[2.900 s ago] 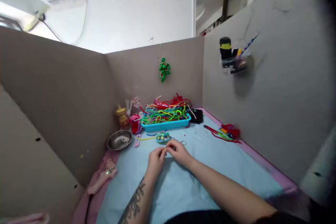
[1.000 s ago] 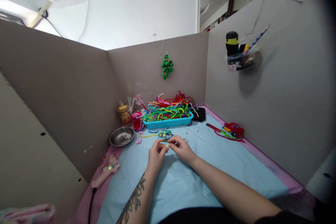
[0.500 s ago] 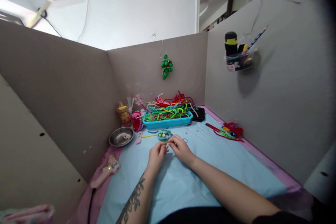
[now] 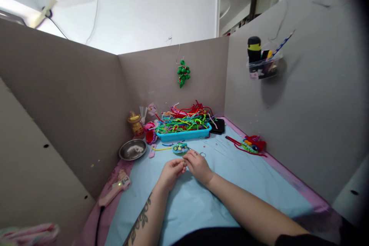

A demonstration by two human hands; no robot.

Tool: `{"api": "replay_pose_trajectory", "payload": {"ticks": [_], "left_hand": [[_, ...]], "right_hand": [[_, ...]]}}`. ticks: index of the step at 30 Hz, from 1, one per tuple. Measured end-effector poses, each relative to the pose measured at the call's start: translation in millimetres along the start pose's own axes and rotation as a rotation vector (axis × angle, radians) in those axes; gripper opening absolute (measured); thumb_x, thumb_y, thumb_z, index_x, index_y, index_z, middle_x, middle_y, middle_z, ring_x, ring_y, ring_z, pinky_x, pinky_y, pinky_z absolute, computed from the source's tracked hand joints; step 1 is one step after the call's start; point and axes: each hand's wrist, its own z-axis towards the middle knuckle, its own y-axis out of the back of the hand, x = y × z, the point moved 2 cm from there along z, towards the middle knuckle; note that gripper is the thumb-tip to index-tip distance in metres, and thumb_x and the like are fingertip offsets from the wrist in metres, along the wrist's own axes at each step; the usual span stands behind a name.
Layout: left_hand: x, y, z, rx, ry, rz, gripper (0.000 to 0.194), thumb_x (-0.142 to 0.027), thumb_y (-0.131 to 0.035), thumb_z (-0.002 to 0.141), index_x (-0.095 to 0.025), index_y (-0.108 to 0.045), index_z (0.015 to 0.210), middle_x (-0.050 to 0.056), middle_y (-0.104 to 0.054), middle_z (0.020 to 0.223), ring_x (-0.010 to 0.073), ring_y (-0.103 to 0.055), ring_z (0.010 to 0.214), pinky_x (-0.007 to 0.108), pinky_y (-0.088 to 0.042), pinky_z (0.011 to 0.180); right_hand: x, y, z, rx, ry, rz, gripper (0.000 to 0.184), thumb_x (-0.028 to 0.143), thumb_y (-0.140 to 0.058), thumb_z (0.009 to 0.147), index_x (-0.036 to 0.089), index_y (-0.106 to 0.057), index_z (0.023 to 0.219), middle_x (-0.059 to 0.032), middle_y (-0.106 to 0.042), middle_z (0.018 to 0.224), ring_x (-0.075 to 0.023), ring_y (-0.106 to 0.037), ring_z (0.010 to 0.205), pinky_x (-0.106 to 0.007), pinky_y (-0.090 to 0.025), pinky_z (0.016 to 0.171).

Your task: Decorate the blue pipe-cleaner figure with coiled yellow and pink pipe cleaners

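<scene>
My left hand [image 4: 173,173] and my right hand [image 4: 197,166] meet over the middle of the blue cloth, fingertips pinched together. Between them is a small yellow piece of pipe cleaner [image 4: 183,163], mostly hidden by the fingers. Just beyond the fingertips lies a teal fuzzy oval piece [image 4: 180,148] with yellow and blue dots on it. A yellow pipe cleaner [image 4: 162,149] stretches out to its left. Partly covered by my right hand is a pair of scissors, with one handle ring [image 4: 203,154] showing.
Behind stands a blue tray [image 4: 184,135] heaped with coloured pipe cleaners. At left are a metal bowl [image 4: 127,154] with white bits and a pink glue gun [image 4: 113,192] with its cord. A red and green fuzzy piece [image 4: 253,144] lies right. Grey panels enclose three sides.
Both hands have turned slightly and come down a little toward me. The yellow piece between the fingertips shows less than before.
</scene>
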Motion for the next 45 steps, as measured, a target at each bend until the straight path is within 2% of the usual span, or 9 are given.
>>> {"api": "replay_pose_trajectory", "payload": {"ticks": [3, 7, 12, 16, 21, 24, 29, 36, 45], "left_hand": [[1.3, 1.3, 1.0, -0.033, -0.018, 0.044, 0.034, -0.038, -0.077, 0.058, -0.010, -0.067, 0.074, 0.001, -0.059, 0.060, 0.0075, -0.050, 0.054, 0.021, -0.040, 0.057], [3.2, 2.9, 3.3, -0.090, -0.058, 0.145, 0.037, -0.042, -0.075, 0.058, -0.010, -0.067, 0.076, 0.000, -0.059, 0.057, 0.0083, -0.049, 0.051, 0.021, -0.038, 0.054], [2.8, 0.8, 2.9, -0.094, -0.101, 0.283, 0.037, -0.044, -0.071, 0.060, -0.010, -0.067, 0.074, -0.001, -0.059, 0.054, 0.0083, -0.047, 0.048, 0.020, -0.034, 0.051], [1.6, -1.2, 2.7, -0.091, -0.148, 0.345, 0.030, -0.039, -0.067, 0.066, -0.010, -0.064, 0.066, -0.002, -0.056, 0.051, 0.0076, -0.046, 0.048, 0.020, -0.033, 0.051], [1.4, 1.4, 4.5, -0.154, -0.239, 0.448, 0.026, -0.035, -0.060, 0.070, -0.011, -0.067, 0.077, -0.001, -0.058, 0.053, 0.0103, -0.050, 0.050, 0.022, -0.037, 0.052], [2.4, 3.6, 5.4, -0.224, -0.295, 0.536, 0.023, -0.033, -0.058, 0.071, -0.012, -0.066, 0.076, -0.001, -0.059, 0.054, 0.0115, -0.052, 0.051, 0.022, -0.039, 0.052], [5.5, 3.8, 6.0, -0.256, -0.274, 0.369, 0.027, -0.031, -0.064, 0.067, -0.016, -0.054, 0.086, -0.003, -0.061, 0.053, 0.0132, -0.059, 0.052, 0.024, -0.045, 0.055], [2.9, -2.6, 1.3, -0.182, -0.269, 0.317, 0.029, -0.036, -0.061, 0.072, -0.017, -0.049, 0.091, 0.006, -0.071, 0.073, 0.0181, -0.067, 0.072, 0.025, -0.049, 0.061], [-1.1, -5.5, -1.3, -0.158, -0.274, 0.287, 0.035, -0.035, -0.066, 0.069, -0.017, -0.048, 0.093, 0.003, -0.069, 0.066, 0.0137, -0.062, 0.060, 0.024, -0.047, 0.059]], "right_hand": [[-0.3, -0.7, -0.1, 0.000, -0.018, 0.086, 0.015, 0.016, -0.048, 0.084, 0.021, -0.062, 0.084, -0.0074, -0.058, 0.085, -0.0208, -0.053, 0.082, -0.035, -0.043, 0.075], [-7.3, -2.5, 0.6, -0.013, -0.113, 0.278, 0.010, 0.016, -0.053, 0.080, 0.020, -0.062, 0.076, -0.0045, -0.056, 0.078, -0.0180, -0.053, 0.076, -0.032, -0.043, 0.070], [-15.4, -5.3, 2.5, 0.048, -0.220, 0.407, 0.003, 0.019, -0.060, 0.074, 0.020, -0.063, 0.074, -0.0025, -0.057, 0.076, -0.0157, -0.052, 0.071, -0.026, -0.041, 0.060], [-14.3, -5.5, 3.9, 0.060, -0.226, 0.438, 0.009, 0.018, -0.060, 0.075, 0.020, -0.068, 0.078, -0.0033, -0.060, 0.078, -0.0153, -0.054, 0.071, -0.027, -0.042, 0.063], [-13.7, -4.0, 3.6, 0.056, -0.227, 0.419, 0.012, 0.024, -0.060, 0.078, 0.021, -0.070, 0.083, -0.0045, -0.061, 0.080, -0.0162, -0.055, 0.073, -0.029, -0.044, 0.065], [-14.2, -4.4, 2.7, 0.046, -0.225, 0.404, 0.013, 0.025, -0.059, 0.080, 0.022, -0.071, 0.084, -0.0044, -0.061, 0.078, -0.0164, -0.056, 0.073, -0.030, -0.044, 0.067], [-12.6, -6.9, 0.8, 0.035, -0.187, 0.359, 0.010, 0.020, -0.058, 0.080, 0.020, -0.068, 0.080, -0.0040, -0.059, 0.078, -0.0159, -0.056, 0.072, -0.029, -0.045, 0.069], [-11.5, -4.7, 0.6, -0.027, -0.138, 0.265, 0.008, 0.015, -0.056, 0.080, 0.019, -0.063, 0.078, -0.0028, -0.058, 0.077, -0.0158, -0.055, 0.074, -0.028, -0.044, 0.069], [-8.3, -5.2, -0.4, -0.029, -0.058, 0.205, 0.012, 0.010, -0.055, 0.076, 0.018, -0.056, 0.068, -0.0009, -0.051, 0.071, -0.0154, -0.051, 0.070, -0.027, -0.040, 0.064]]}}
